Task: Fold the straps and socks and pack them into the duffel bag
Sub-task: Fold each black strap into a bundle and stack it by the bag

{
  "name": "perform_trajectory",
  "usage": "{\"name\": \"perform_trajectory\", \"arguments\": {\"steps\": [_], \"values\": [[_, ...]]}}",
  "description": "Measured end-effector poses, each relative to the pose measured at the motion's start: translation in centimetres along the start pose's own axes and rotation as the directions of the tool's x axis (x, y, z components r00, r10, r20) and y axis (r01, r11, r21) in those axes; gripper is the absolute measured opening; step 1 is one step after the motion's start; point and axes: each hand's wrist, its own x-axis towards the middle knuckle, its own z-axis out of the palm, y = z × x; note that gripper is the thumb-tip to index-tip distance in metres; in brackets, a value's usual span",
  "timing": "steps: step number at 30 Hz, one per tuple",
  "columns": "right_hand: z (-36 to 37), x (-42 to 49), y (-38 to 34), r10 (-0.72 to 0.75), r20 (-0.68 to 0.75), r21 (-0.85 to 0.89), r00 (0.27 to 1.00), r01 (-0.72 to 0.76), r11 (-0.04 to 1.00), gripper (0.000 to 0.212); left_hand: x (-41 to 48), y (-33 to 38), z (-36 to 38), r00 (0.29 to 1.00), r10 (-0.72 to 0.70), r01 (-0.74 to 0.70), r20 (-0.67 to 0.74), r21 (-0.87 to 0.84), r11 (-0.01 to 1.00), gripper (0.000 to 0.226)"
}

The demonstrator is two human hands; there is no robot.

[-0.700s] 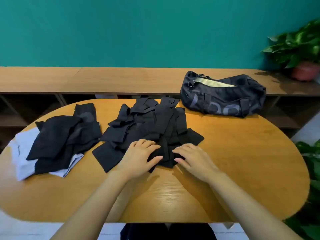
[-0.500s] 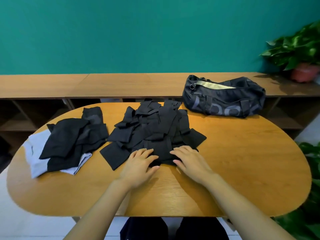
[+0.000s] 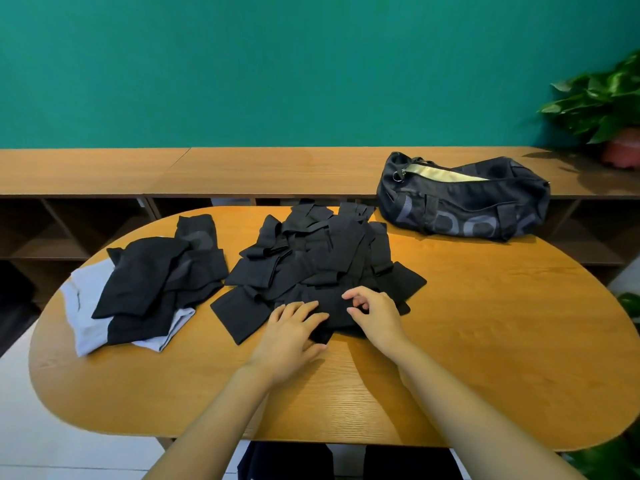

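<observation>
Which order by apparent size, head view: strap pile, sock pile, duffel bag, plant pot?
Largest: strap pile.
Then sock pile and duffel bag: alike, bag farther away, so unranked.
Smallest: plant pot, partly cut off.

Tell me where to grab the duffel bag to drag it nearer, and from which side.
Grip the near lip of the duffel bag at its open zip mouth, where the pale lining shows, coming from above with the right hand. It lies slumped lengthwise, mouth up, at the far right of the table; the soft sides probably offer less purchase.
</observation>
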Motion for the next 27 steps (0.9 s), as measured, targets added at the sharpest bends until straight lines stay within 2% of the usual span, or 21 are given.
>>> {"name": "perform_trajectory", "arguments": {"steps": [4,7,9,13,16,18,20,23,27], "values": [[-1.5,-1.2,-0.4,0.077,0.035,0.26,0.996,-0.084,0.962,0.024,-0.1,0.9,-0.1,0.992,0.031,-0.025,-0.125,0.049,0.998,0.063],[-3.1,-3.1,-0.1,0.128,0.052,0.391,0.99,-0.138,0.91,0.025,-0.6,2.1,0.3,0.943,0.103,-0.088,-0.315,0.061,0.994,0.04],[-4.0,-4.7,0.7,0.146,0.046,0.409,0.988,-0.152,0.9,0.024,-1.2,3.4,0.6,0.908,0.134,-0.129,-0.397,0.038,0.991,0.03],[-4.8,-7.6,3.0,0.146,0.071,0.302,0.987,-0.16,0.94,0.019,-2.9,6.3,2.3,0.874,0.197,-0.214,-0.443,0.012,0.977,0.025],[-4.4,-9.2,5.0,0.07,0.012,0.009,0.997,-0.07,0.997,0.014,-3.7,7.5,4.1,0.872,0.217,-0.25,-0.438,-0.018,0.968,0.015],[-4.1,-9.8,5.7,0.014,-0.002,-0.158,1.0,-0.014,0.987,0.022,-4.3,7.8,5.0,0.907,0.208,-0.236,-0.367,-0.034,0.971,0.027],[-3.8,-9.8,5.7,-0.018,0.015,-0.194,1.0,0.02,0.981,0.029,-4.7,7.5,5.4,0.927,0.21,-0.23,-0.312,-0.031,0.973,0.04],[-3.4,-8.2,5.2,-0.067,0.009,-0.196,0.998,0.068,0.978,0.03,-4.4,6.5,4.4,0.938,0.165,-0.206,-0.304,-0.109,0.972,0.051],[-2.7,-4.0,3.8,-0.076,-0.023,-0.151,0.997,0.072,0.986,0.032,-2.0,3.2,2.2,0.929,0.044,-0.107,-0.368,-0.152,0.983,0.029]]}}
